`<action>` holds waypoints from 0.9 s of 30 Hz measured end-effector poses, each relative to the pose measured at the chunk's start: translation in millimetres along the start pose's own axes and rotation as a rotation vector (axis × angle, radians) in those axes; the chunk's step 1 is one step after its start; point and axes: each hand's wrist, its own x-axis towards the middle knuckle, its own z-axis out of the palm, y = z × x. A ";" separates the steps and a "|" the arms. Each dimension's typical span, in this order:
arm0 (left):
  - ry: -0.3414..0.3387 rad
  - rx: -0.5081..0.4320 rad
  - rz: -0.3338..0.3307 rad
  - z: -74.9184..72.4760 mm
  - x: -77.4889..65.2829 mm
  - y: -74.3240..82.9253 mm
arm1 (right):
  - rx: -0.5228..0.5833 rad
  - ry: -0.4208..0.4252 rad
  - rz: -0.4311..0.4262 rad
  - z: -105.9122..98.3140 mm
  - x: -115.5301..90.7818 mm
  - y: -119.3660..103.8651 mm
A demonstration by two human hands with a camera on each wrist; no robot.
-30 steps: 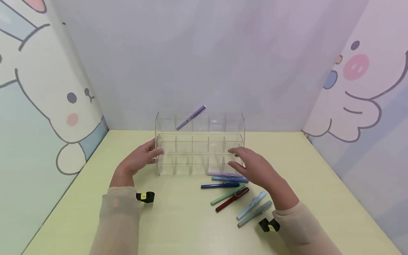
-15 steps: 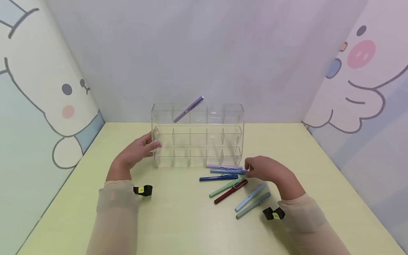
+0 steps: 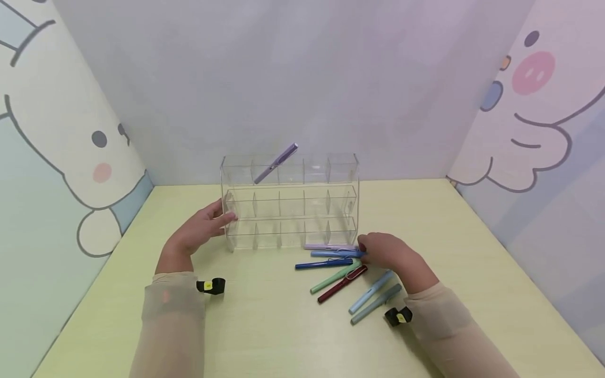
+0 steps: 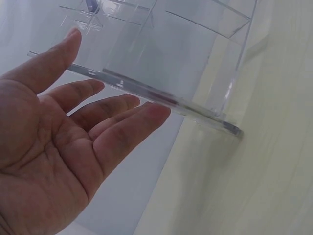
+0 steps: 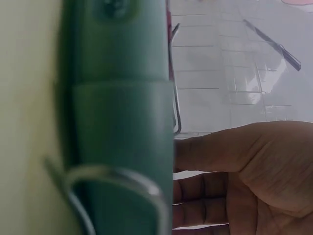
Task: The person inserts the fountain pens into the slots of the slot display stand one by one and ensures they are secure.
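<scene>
The left hand (image 3: 200, 227), fingers extended and thumb apart, is positioned at the left side of the clear plastic three-tier rack (image 3: 290, 210). The right hand (image 3: 387, 253), back uppermost and fingers bent, meets the slim mid-blue pen (image 3: 334, 254) before the rack; grip cannot be determined.

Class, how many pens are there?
8: purple pen tilted in the top row of the rack; seven on the table: lilac, mid-blue, navy, green, maroon, pale blue, grey. The right hand could hide more.

A green pen (image 5: 122, 122) partly hides the right hand (image 5: 261, 181).
</scene>
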 end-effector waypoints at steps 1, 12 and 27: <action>0.000 -0.001 -0.001 -0.1 0.0 0.1 | 0.003 0.006 -0.007 0.4 0.1 0.1; 0.001 -0.004 -0.014 0.6 1.4 1.4 | 0.158 0.012 -0.039 -20.3 -13.0 10.3; -0.006 -0.003 -0.016 -0.6 0.5 0.9 | 0.317 0.107 -0.070 -49.6 -35.7 18.9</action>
